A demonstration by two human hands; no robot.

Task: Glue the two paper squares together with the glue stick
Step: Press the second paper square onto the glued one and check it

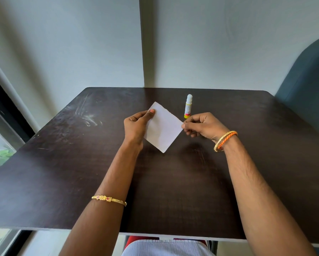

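Left hand (136, 124) is pinching the white paper (163, 127) at its left corner; right hand (201, 125) is pinching the right corner, holding it above the dark table (62, 163). Glue stick (188, 106) is standing upright just behind.

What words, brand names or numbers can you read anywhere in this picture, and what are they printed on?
Nothing can be read with certainty.
Glue stick: there is print on its white and yellow label, but it is too small and blurred to read.
Paper square, held between the left hand and the right hand: blank on the side that shows.
Table: only scuff marks, no text.
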